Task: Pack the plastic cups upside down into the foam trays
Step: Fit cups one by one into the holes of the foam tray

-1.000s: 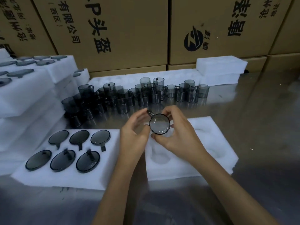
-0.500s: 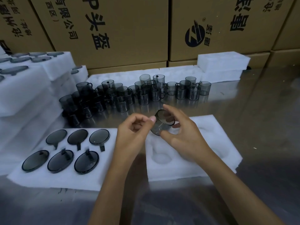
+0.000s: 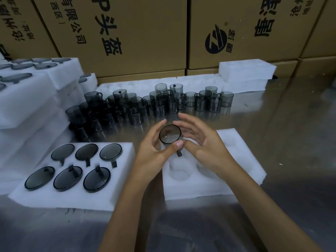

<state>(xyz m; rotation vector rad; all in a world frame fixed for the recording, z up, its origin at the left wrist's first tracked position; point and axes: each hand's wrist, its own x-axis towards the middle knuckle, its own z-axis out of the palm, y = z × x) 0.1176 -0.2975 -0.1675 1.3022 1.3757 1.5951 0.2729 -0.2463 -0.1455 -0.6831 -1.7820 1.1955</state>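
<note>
Now smoky cup (image 3: 170, 134) base-up; left hand (image 3: 152, 153) pinching.

The scene is dim and bluish, lit softly from overhead. The steel table (image 3: 283, 135) carries a dull sheen and hazy reflections (brightest toward the far right), fading to dark at the lower corners. White foam (image 3: 27, 99) glows pale, its detail washed out. Carton edges (image 3: 187, 33) bow outward from wide-angle distortion, and the near table blurs.
</note>
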